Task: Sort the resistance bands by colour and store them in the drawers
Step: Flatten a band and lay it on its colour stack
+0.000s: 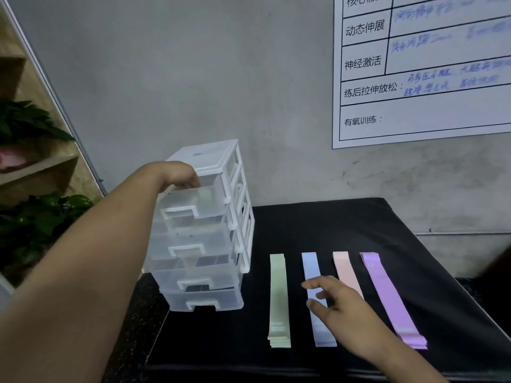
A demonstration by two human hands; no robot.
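The left hand (181, 176) grips the pulled-out top drawer (193, 205) at the tabletop's (359, 222) left edge, while the right hand (340, 302) hovers loose-fingered and empty over the blue band (311, 265) mid-tabletop — a hasty pinch could drag the neighbouring green band (279, 294) along.

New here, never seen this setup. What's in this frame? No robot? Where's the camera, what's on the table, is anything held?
No robot: a person's bare hands, filmed by one wide-angle camera worn on the head, looking down. On the black tabletop lie, flat and side by side, green bands, blue bands, pink bands and purple bands. The left hand grips the top drawer of a clear drawer unit, pulled partly out. The right hand hovers open above the blue and pink bands, holding nothing; whether it touches them is unclear.
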